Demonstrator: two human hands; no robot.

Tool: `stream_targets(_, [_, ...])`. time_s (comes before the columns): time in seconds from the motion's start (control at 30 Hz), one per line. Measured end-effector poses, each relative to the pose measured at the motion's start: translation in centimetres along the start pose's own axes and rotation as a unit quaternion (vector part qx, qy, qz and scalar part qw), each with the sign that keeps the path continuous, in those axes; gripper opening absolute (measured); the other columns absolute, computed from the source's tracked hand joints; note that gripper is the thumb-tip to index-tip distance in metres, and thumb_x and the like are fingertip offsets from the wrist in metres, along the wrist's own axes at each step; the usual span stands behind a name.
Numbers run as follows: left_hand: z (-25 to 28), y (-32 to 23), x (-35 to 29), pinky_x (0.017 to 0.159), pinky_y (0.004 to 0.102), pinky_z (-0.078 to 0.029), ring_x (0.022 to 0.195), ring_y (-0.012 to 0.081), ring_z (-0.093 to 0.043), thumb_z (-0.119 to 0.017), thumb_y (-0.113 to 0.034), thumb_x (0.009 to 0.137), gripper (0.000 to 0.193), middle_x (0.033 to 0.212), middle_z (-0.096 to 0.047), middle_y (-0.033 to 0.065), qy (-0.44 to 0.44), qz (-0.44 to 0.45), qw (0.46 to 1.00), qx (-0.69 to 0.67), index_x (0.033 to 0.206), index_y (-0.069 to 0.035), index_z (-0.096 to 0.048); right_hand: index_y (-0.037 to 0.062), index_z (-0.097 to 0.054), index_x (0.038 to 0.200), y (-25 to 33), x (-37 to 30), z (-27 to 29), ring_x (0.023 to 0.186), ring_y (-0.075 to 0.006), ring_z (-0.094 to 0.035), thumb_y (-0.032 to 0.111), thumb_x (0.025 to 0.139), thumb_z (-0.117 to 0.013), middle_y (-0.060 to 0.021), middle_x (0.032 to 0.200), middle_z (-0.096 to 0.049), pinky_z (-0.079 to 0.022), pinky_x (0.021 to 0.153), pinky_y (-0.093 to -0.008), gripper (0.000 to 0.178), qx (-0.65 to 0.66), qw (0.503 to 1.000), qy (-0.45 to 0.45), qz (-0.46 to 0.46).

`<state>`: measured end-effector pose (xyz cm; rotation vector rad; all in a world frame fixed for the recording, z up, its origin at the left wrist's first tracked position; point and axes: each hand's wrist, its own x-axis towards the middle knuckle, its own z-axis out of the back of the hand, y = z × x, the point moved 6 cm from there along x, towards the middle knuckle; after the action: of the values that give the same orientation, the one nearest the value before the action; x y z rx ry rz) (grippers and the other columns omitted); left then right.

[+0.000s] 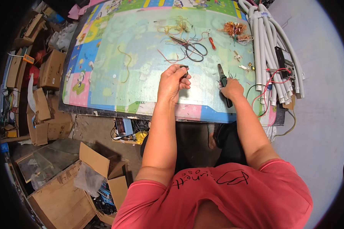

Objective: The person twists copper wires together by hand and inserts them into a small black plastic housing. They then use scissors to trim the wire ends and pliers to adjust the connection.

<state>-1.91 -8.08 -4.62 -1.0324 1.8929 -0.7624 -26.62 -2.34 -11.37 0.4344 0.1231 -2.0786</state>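
My left hand (174, 81) is raised over the table's near half, its thumb and fingers closed on a small dark piece (184, 68), too small to name. To its right, my right hand (232, 90) has its fingers round the middle of a long dark tool with green on its handle (223, 79). The narrow end of that tool points away from me; its exact kind is unclear. Black-handled scissors (195, 52) lie beyond my left hand, blades toward the far left. Beside them rests a small red-handled tool (211, 42).
Thin wires (176, 26) and a copper-coloured wire tangle (235, 29) lie farther back. Small metal parts (245, 68) sit right of my right hand. White tubes (258, 45) and a dark meter with red leads (284, 61) line the right edge. Cardboard boxes (51, 70) stand at left.
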Motion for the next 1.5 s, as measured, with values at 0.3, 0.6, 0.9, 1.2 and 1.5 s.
stream_targets(0.3, [0.5, -0.9, -0.6, 0.053, 0.0246, -0.052, 0.061, 0.0154, -0.062, -0.053, -0.008, 0.087, 0.009, 0.08, -0.062, 0.0115, -0.067, -0.02, 0.996, 0.057, 0.089, 0.0, -0.055, 0.0015, -0.06, 0.101, -0.1, -0.3, 3.3, 0.095, -0.0352, -0.06, 0.028, 0.077, -0.064, -0.0195, 0.112, -0.051, -0.05, 0.079, -0.0434, 0.036, -0.009, 0.995, -0.096, 0.0])
stream_targets(0.6, [0.5, -1.2, -0.5, 0.057, 0.0261, -0.052, 0.063, 0.0166, -0.062, -0.053, -0.009, 0.087, 0.011, 0.082, -0.062, 0.0116, -0.088, -0.031, 0.993, 0.068, 0.089, 0.001, -0.055, -0.0001, -0.058, 0.092, 12.3, 9.3, 2.2, 0.086, -0.0387, -0.059, 0.008, 0.082, -0.054, -0.0217, 0.102, -0.052, -0.05, 0.075, -0.0455, 0.014, 0.101, 0.935, -0.209, 0.269])
stream_targets(0.9, [1.6, -2.1, -0.9, 0.061, 0.0274, -0.053, 0.071, 0.0191, -0.062, -0.052, -0.008, 0.087, 0.02, 0.09, -0.061, 0.0156, -0.105, -0.049, 0.991, 0.061, 0.101, 0.007, -0.052, -0.0026, -0.065, 0.101, 16.5, 12.9, 1.1, 0.097, -0.0334, -0.062, 0.012, 0.075, -0.055, -0.0272, 0.1, -0.059, -0.051, 0.082, -0.0374, 0.032, -0.154, 0.949, -0.016, 0.275])
stream_targets(1.2, [3.1, -3.1, -0.8, 0.08, 0.0308, -0.055, 0.091, 0.0278, -0.064, -0.05, -0.001, 0.087, 0.029, 0.101, -0.058, 0.0213, -0.111, -0.105, 0.988, -0.011, 0.112, 0.012, -0.044, 0.0033, -0.059, 0.075, 11.7, 9.2, 5.5, 0.047, -0.0089, -0.049, 0.018, 0.079, -0.062, -0.0048, 0.064, -0.057, -0.037, 0.041, -0.0245, 0.016, 0.368, 0.861, 0.323, 0.137])
stream_targets(1.5, [3.4, -4.1, -1.5, 0.075, 0.0301, -0.057, 0.086, 0.0267, -0.065, -0.052, -0.001, 0.087, 0.028, 0.095, -0.061, 0.0201, -0.084, -0.122, 0.986, -0.079, 0.112, 0.012, -0.048, 0.0056, -0.048, 0.097, 10.3, -6.8, 5.1, 0.051, -0.0074, -0.043, 0.05, 0.093, -0.046, -0.0062, 0.077, -0.056, -0.034, 0.043, -0.0221, 0.045, 0.606, 0.705, 0.296, 0.219])
